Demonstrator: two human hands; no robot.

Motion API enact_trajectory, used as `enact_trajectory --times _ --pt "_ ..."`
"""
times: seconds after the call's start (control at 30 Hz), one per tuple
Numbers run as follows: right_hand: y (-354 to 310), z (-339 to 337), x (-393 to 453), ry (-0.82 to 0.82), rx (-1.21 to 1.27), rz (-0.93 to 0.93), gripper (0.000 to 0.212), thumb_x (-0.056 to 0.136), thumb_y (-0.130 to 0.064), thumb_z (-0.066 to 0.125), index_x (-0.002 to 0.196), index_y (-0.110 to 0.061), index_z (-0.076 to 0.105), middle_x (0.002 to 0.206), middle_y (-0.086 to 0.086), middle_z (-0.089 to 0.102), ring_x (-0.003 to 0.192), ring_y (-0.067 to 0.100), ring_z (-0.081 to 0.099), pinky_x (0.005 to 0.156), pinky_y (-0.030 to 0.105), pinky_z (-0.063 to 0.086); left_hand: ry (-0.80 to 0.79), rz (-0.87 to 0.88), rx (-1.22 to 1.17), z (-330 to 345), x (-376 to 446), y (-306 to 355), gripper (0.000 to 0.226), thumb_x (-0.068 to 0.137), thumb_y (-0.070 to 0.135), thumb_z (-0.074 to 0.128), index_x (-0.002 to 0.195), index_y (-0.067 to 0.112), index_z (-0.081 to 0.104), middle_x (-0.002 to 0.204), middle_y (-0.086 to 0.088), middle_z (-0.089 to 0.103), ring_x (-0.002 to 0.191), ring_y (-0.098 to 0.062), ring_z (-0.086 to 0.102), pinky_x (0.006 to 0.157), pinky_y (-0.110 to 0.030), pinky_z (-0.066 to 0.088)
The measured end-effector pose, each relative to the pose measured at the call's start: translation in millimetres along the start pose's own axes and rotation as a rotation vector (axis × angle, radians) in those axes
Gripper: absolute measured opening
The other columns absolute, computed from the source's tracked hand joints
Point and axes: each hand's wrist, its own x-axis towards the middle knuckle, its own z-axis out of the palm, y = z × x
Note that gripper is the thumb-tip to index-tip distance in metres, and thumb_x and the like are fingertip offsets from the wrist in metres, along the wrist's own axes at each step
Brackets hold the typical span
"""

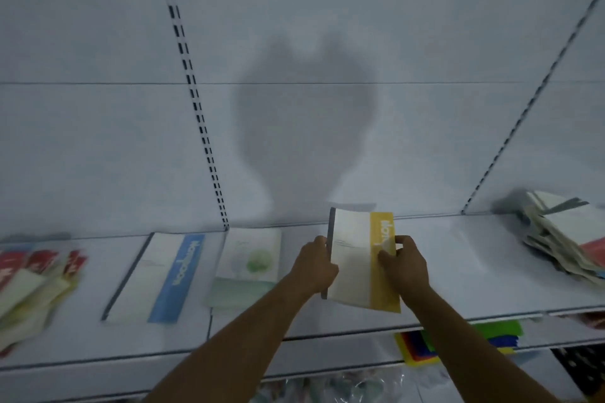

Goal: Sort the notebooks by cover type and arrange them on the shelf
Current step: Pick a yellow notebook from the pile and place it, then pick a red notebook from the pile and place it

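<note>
Both hands hold a white notebook with a yellow band (355, 268) above the white shelf (458, 278). My left hand (312, 267) grips its dark spine edge; my right hand (404, 263) pinches the yellow side. To the left, a white notebook with a blue band (157, 275) and a pale green-patterned notebook (248, 265) lie flat on the shelf. A loose pile of notebooks (566, 235) sits at the far right.
A heap of red and pale packets or notebooks (32, 285) lies at the far left of the shelf. Slotted uprights (196, 101) run up the white back panel. Coloured items (458, 340) show on the shelf below.
</note>
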Motion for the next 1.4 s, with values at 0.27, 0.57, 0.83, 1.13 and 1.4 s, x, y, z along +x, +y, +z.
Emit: enact_trajectory --times 0.27,0.57,0.83,1.13,1.4 --pt "2.5 52.5 45.3 -0.242 -0.175 -0.090 0.043 0.087 -0.024 0.063 0.124 -0.009 0.048 0.109 0.012 0.064 0.094 0.028 0.063 0.075 0.036 0.053 0.109 -0.222 0.021 9.8 17.6 -37.4 0.037 0.082 0.018 0.061 0.115 0.004 0.051 0.110 -0.013 0.062 0.094 -0.026 0.062 0.082 -0.039 0.055" --pt "22.7 66.9 74.6 -0.363 -0.406 -0.182 0.037 0.086 -0.028 0.061 0.110 -0.004 0.046 0.110 0.014 0.056 0.099 0.031 0.058 0.072 0.033 0.044 0.103 -0.374 0.171 46.1 24.7 -30.8 0.053 0.092 0.029 0.052 0.136 0.005 0.035 0.132 -0.015 0.043 0.122 -0.028 0.043 0.100 -0.034 0.038" --pt "-29.9 90.0 57.0 -0.372 -0.305 -0.438 0.043 0.091 -0.024 0.056 0.128 -0.005 0.043 0.123 0.017 0.054 0.109 0.033 0.056 0.084 0.039 0.046 0.298 -0.341 0.139 12.7 -2.0 -20.0 0.040 0.093 0.027 0.050 0.127 0.007 0.048 0.127 -0.013 0.046 0.120 -0.027 0.044 0.099 -0.032 0.038" --pt "-187.2 191.1 -105.2 -0.730 -0.157 -0.744 0.027 0.095 -0.022 0.051 0.112 -0.002 0.057 0.113 0.017 0.064 0.105 0.030 0.059 0.084 0.030 0.042 0.790 -0.507 0.046 -153.2 -164.9 -99.0 0.027 0.090 0.028 0.055 0.111 0.012 0.059 0.114 -0.010 0.059 0.107 -0.025 0.055 0.088 -0.031 0.045" --pt "-265.9 278.1 -291.3 -0.887 -0.156 -1.013 0.027 0.097 -0.025 0.044 0.106 -0.005 0.059 0.110 0.014 0.065 0.081 0.021 0.052 0.071 0.025 0.038 1.020 -0.790 0.031 -242.1 -357.3 -185.2 0.020 0.091 0.024 0.054 0.109 0.017 0.060 0.108 -0.002 0.064 0.096 -0.018 0.060 0.077 -0.026 0.050"
